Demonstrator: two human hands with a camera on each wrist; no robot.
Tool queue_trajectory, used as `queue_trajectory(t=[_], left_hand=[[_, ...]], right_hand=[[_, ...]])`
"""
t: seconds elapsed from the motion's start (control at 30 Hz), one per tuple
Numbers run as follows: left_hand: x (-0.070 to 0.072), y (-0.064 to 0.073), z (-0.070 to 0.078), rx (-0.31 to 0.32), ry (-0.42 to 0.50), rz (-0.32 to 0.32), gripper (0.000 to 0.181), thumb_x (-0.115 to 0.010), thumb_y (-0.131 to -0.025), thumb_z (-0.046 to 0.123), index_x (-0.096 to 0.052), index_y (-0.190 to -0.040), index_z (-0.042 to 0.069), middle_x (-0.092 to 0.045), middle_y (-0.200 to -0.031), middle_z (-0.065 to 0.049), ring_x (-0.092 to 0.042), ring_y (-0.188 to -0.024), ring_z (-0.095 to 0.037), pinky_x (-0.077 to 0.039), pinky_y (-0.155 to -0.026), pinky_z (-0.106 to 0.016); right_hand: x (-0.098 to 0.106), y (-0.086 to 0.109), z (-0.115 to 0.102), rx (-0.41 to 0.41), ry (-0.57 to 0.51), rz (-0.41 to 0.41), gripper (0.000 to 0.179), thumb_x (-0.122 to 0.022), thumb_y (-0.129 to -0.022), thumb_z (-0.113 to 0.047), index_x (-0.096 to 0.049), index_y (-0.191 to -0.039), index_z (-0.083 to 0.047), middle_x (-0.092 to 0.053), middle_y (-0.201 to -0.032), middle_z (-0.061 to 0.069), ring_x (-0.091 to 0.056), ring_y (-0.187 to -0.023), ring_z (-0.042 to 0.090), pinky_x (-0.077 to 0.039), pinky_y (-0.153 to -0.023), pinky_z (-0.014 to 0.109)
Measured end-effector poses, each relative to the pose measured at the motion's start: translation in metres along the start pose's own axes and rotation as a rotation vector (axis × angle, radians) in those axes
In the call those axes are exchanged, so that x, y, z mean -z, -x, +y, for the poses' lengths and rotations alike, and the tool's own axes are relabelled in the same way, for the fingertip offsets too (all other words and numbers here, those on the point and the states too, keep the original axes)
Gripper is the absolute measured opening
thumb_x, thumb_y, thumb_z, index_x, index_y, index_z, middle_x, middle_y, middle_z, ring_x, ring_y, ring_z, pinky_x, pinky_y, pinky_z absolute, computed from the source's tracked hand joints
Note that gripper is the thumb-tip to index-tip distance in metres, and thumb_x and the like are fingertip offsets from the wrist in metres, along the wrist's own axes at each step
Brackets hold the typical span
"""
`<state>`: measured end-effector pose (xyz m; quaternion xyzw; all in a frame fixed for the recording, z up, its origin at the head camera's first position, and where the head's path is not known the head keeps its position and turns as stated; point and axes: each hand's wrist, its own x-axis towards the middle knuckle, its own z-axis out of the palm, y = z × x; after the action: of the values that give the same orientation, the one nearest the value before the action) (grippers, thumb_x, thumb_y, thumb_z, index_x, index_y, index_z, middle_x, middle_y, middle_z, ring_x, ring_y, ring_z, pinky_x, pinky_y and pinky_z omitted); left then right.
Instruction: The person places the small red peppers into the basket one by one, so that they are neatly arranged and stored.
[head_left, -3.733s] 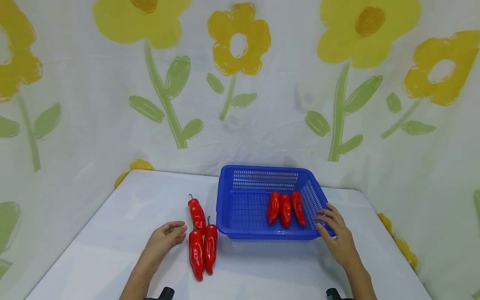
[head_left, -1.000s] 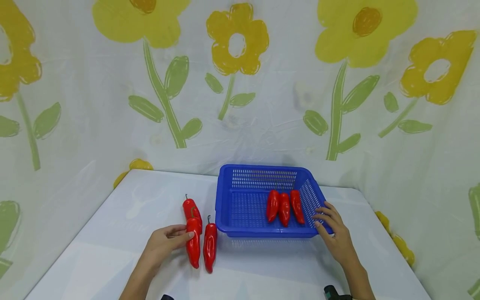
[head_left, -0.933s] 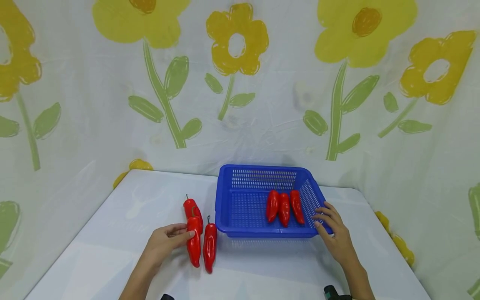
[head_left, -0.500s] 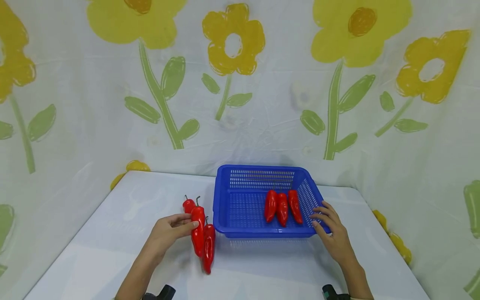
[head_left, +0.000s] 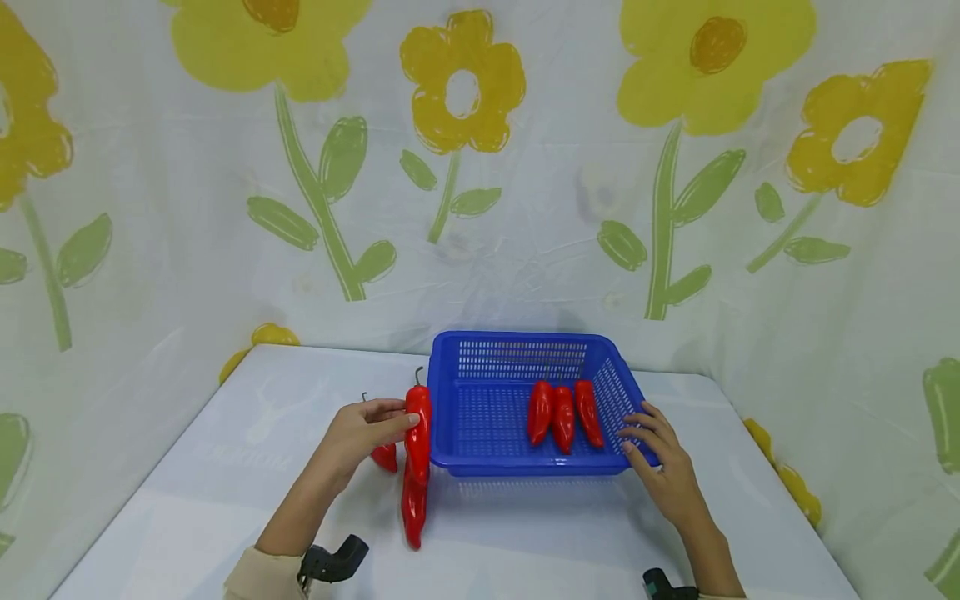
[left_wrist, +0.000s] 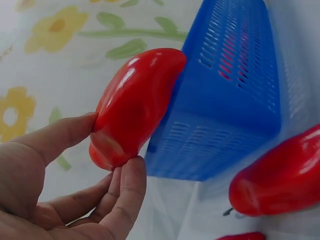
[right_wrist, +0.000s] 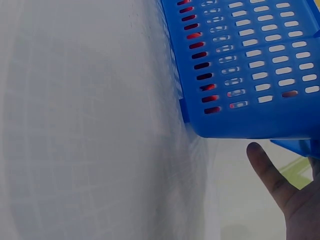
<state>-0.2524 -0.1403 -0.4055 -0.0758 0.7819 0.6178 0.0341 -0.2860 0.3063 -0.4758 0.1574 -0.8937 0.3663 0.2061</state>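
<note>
So the left hand (head_left: 360,432) has a glossy red, tapered pepper (head_left: 418,417) pinched between thumb and fingertips, stem up, just by the left side of the blue perforated plastic basket (head_left: 525,467), forearm angled in from the lower left. The right hand (head_left: 666,467) has loosely spread fingers resting over the basket's right rim. It's all on a smooth white counter (head_left: 540,542), with a white flower-print cloth (head_left: 540,217) hanging behind.
</note>
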Motion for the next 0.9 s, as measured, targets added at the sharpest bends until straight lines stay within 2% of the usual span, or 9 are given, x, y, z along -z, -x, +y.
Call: queue_trajectory(t=[0.37, 0.53, 0.9], left_hand=[[-0.014, -0.018, 0.023, -0.013, -0.035, -0.032, 0.063, -0.08, -0.085, 0.038, -0.06, -0.134, 0.004, -0.068, -0.12, -0.012, -0.069, -0.103, -0.025, -0.044, -0.103, -0.059], [-0.019, -0.025, 0.028, -0.033, -0.013, -0.066, 0.061, -0.079, -0.086, 0.035, -0.061, -0.133, 0.001, -0.067, -0.123, -0.015, -0.068, -0.105, -0.027, -0.045, -0.104, -0.056], [-0.03, -0.041, 0.037, -0.035, 0.009, -0.089, 0.059, -0.081, -0.085, 0.033, -0.062, -0.131, 0.002, -0.068, -0.12, -0.014, -0.069, -0.104, -0.025, -0.046, -0.103, -0.052]], right_hand=[[0.0, -0.001, 0.003, -0.001, 0.003, -0.001, 0.018, -0.064, -0.097, -0.019, -0.072, -0.111, -0.011, -0.052, -0.143, 0.009, -0.025, -0.147, 0.032, -0.032, -0.102, 0.074], [0.0, -0.001, 0.003, -0.001, 0.011, 0.0, 0.018, -0.064, -0.098, -0.019, -0.072, -0.111, -0.01, -0.052, -0.143, 0.009, -0.025, -0.147, 0.031, -0.032, -0.102, 0.074], [0.0, 0.0, 0.003, 0.0, -0.002, 0.0, 0.018, -0.065, -0.097, -0.019, -0.072, -0.111, -0.011, -0.052, -0.142, 0.009, -0.025, -0.147, 0.03, -0.032, -0.103, 0.074]])
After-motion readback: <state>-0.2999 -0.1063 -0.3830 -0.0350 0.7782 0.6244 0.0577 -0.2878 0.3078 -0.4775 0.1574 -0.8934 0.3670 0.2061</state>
